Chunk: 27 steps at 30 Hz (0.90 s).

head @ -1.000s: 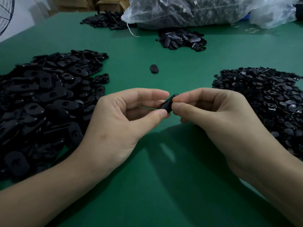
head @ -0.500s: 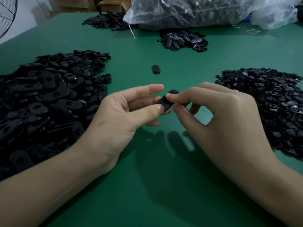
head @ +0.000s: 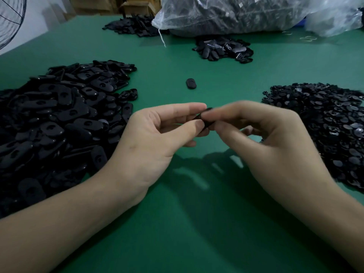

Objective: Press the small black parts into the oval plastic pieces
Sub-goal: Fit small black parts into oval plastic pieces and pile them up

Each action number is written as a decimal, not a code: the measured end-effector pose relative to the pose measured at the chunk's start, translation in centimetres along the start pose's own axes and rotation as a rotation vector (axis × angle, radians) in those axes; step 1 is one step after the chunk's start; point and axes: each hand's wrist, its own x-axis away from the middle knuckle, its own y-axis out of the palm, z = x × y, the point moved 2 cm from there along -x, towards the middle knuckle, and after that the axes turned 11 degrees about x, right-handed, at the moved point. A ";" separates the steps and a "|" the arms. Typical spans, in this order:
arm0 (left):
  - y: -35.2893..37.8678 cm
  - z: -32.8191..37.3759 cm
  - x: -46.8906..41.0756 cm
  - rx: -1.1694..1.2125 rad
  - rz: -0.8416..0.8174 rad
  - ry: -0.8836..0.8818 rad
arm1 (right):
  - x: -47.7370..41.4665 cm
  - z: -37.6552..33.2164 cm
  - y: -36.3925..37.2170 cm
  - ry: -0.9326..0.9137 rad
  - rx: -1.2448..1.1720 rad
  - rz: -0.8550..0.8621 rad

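Observation:
One black oval plastic piece (head: 204, 120) hangs above the green table, mostly hidden between my fingertips. My left hand (head: 157, 138) pinches it between thumb and forefinger. My right hand (head: 266, 138) meets it from the right and pinches the same piece with thumb and forefinger; its outline is blurred. A large heap of oval pieces (head: 59, 119) lies on the left. A heap of small black parts (head: 323, 123) lies on the right. Whether a small part sits in the held piece is hidden.
A single oval piece (head: 190, 83) lies alone beyond my hands. Farther back are a smaller black pile (head: 222, 48), another pile (head: 134, 26) and a clear plastic bag of parts (head: 236, 14). A fan guard (head: 11, 20) stands far left.
My right hand has shifted its grip on the oval piece, the thumb coming up against it. The left hand keeps its pinch in about the same place.

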 end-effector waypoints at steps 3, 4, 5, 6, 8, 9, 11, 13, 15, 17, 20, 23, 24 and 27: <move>0.2 0.3 0.1 -0.088 0.003 0.120 | -0.1 0.5 0.0 0.185 -0.315 0.014; 0.3 0.4 0.1 -0.112 0.002 0.157 | -0.1 0.5 0.2 0.250 -0.413 -0.006; 0.3 0.5 0.2 -0.142 0.002 0.195 | 0.0 0.5 0.5 0.308 -0.509 -0.043; 0.4 0.6 0.3 -0.186 0.003 0.234 | 0.1 0.4 0.8 0.353 -0.597 -0.087; 0.5 0.8 0.6 -0.288 0.011 0.303 | 0.2 0.2 1.3 0.405 -0.728 -0.162; 0.5 0.8 0.7 -0.326 0.018 0.328 | 0.3 0.1 1.5 0.417 -0.774 -0.187; 0.7 0.9 0.9 -0.366 0.022 0.360 | 0.2 -0.1 1.4 0.430 -0.839 -0.207; 0.8 1.0 1.1 -0.400 0.018 0.375 | 0.2 -0.2 1.3 0.433 -0.870 -0.203; 0.9 1.1 1.2 -0.433 0.014 0.388 | 0.2 -0.1 1.4 0.431 -0.884 -0.198; 0.9 1.2 1.3 -0.463 0.012 0.400 | 0.2 -0.1 1.5 0.432 -0.900 -0.203; 0.9 1.4 1.4 -0.510 0.021 0.423 | 0.3 0.0 1.6 0.446 -0.927 -0.221; 1.0 1.5 1.3 -0.532 0.031 0.435 | 0.2 0.1 1.6 0.449 -0.949 -0.235; 0.9 1.5 1.3 -0.536 0.032 0.439 | 0.2 0.1 1.6 0.446 -0.953 -0.239; 0.9 1.4 1.3 -0.561 0.032 0.454 | 0.2 0.1 1.5 0.447 -0.954 -0.245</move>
